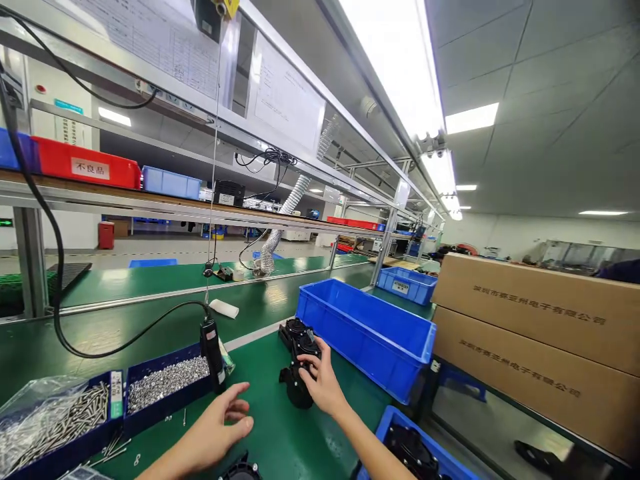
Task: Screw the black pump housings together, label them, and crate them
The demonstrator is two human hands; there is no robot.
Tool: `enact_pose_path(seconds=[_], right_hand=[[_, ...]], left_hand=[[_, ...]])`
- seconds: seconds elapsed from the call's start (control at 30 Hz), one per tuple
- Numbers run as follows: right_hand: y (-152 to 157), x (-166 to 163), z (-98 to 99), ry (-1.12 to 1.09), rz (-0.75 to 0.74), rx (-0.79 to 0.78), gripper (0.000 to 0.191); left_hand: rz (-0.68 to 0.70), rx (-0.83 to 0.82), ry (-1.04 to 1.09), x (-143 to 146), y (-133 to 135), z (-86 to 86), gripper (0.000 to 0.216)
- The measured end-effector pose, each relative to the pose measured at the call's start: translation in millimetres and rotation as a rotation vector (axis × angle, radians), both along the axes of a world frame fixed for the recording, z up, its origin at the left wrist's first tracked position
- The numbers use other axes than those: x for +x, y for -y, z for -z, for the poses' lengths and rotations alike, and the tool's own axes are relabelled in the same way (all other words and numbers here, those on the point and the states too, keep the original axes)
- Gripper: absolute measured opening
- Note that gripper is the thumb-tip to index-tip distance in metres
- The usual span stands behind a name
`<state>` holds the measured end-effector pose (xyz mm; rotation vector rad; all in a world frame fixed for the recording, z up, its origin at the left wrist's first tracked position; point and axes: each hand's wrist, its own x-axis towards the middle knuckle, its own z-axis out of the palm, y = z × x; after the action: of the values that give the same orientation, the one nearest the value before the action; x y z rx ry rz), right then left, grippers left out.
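My right hand [323, 381] has its thumb and fingers on a black round plastic housing [299, 392], which lies on the green work surface. More black housings [296, 328] lie directly behind it, touching or nearly so. My left hand [220, 427] is held over the surface with fingers apart and nothing in it. Close beyond it, a black electric screwdriver [213, 353] hangs upright on a cord. Another black housing [241, 471] shows partly at the bottom edge, below my left hand.
Dark blue bins at left hold long screws [75, 423] and small nuts [167, 383]; a few lie loose. A large blue crate [370, 333] stands behind my right hand. A lower blue bin [453, 463] contains black housings. Cardboard boxes [535, 320] are stacked at right.
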<state>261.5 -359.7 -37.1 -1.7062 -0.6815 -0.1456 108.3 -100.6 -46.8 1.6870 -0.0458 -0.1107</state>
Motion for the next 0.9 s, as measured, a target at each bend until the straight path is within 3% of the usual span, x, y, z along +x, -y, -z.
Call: enact_pose_path(seconds=[0.13, 0.27, 0.33, 0.47, 0.6, 0.73, 0.9], right_hand=[[-1, -35, -26.5, -0.065, -0.075, 0.013, 0.084], [-9, -55, -45.8, -0.148, -0.095, -0.069, 0.101], [-19, -52, -43.4, -0.192, -0.112, -0.065, 0.103], [-30, -38, -30.2, -0.210, -0.060, 0.040, 0.087], [-8, -42, -29.3, -0.219, -0.099, 0.167, 0.075], [20, -61, -28.0, -0.405, -0.277, 0.155, 0.070], [28, -74, -12.9, -0.448, -0.292, 0.078, 0.073]], left_hand=[[0.067, 0.098, 0.011, 27, 31, -16.6, 0.124], [0.268, 0.021, -0.020, 39, 49, -28.1, 0.143], [0.303, 0.012, -0.059, 44, 53, -25.3, 0.151], [0.184, -0.041, -0.137, 57, 52, -1.8, 0.163], [0.133, -0.157, -0.204, 64, 49, 15.6, 0.154], [0.149, -0.224, -0.209, 64, 49, 12.3, 0.153], [0.186, -0.266, -0.194, 62, 52, 6.5, 0.150]])
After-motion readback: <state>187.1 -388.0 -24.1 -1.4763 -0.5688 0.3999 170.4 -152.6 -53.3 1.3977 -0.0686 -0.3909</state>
